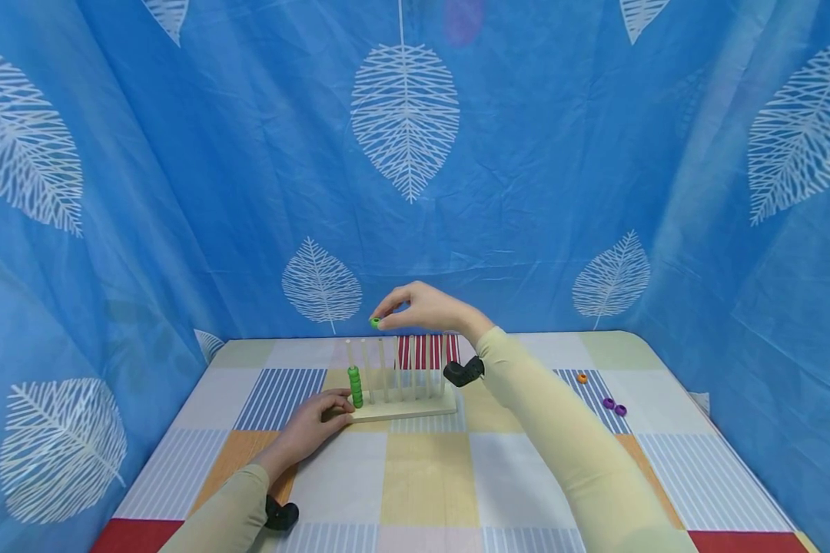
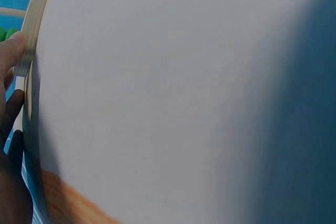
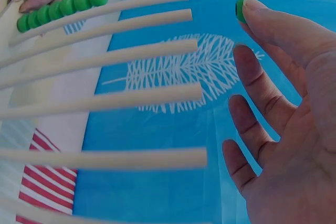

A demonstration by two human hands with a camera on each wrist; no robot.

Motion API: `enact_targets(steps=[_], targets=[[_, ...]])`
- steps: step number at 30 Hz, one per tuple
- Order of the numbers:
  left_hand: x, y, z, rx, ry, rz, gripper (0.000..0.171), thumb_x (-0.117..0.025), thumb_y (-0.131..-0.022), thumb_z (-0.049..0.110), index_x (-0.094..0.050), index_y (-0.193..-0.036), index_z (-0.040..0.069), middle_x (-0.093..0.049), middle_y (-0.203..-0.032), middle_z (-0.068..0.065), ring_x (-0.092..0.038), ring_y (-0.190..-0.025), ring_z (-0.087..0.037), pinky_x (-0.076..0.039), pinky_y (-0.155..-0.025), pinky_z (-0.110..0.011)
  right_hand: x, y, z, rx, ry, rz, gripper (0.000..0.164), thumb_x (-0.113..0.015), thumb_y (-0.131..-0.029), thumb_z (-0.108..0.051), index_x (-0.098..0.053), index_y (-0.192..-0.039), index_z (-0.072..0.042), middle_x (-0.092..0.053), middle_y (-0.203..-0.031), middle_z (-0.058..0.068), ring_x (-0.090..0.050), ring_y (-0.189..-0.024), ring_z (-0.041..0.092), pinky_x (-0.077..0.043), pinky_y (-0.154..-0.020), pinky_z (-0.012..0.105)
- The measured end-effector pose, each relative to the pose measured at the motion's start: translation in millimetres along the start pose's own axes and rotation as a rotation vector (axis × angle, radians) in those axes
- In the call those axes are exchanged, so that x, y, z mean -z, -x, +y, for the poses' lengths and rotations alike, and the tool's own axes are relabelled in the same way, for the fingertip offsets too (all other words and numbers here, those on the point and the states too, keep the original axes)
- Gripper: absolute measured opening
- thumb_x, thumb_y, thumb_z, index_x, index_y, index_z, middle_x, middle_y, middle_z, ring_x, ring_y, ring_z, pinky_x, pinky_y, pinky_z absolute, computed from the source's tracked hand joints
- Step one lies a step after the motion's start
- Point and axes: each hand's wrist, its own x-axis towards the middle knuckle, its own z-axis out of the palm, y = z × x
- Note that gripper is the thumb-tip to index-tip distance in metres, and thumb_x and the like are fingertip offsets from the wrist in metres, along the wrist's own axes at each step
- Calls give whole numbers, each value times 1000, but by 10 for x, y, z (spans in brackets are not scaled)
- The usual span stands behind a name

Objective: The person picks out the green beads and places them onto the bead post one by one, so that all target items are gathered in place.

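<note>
A pale wooden bead rack [image 1: 408, 407] with a row of upright pegs stands on the table. Several green beads [image 3: 67, 6] are stacked on its leftmost peg, whose tip sticks out above them. My left hand [image 1: 313, 424] grips the left end of the base, beside that stack; in the left wrist view its thumb [image 2: 11, 51] lies at the base's edge. Above the pegs, near the rack's left side, my right hand [image 1: 425, 306] pinches one green bead [image 3: 240, 10] between thumb and forefinger. Its other fingers are spread. The remaining pegs carry no beads.
At the right of the table lie an orange bead [image 1: 582, 378] and two purple beads [image 1: 614, 406], beyond my right forearm. A patchwork-patterned cloth [image 1: 429, 476] covers the table. Blue curtains [image 1: 526, 192] with white leaf prints hang behind and on both sides.
</note>
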Motion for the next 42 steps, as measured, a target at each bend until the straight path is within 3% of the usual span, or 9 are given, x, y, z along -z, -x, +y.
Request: enact_targets(steps=[21, 42], targets=[[4, -16, -18, -6, 8, -18, 8, -77, -94, 20, -73, -99, 24, -59, -144, -7, -48, -138, -35, -34, -116, -57, -215, -257, -42, 16, 16, -38, 24, -71, -98, -29, -76, -120, -21, -68, -122, -7, -61, -111, 11, -54, -91, 33], [6, -9, -12, -13, -4, -19, 10, -76, -95, 18, -73, -99, 26, -59, -143, -6, -50, -137, -33, -36, -115, -55, -341, -345, -41, 30, 8, -69, 24, -71, -99, -26, -76, -122, -19, -68, -123, -8, -61, -112, 9, -54, -91, 30]])
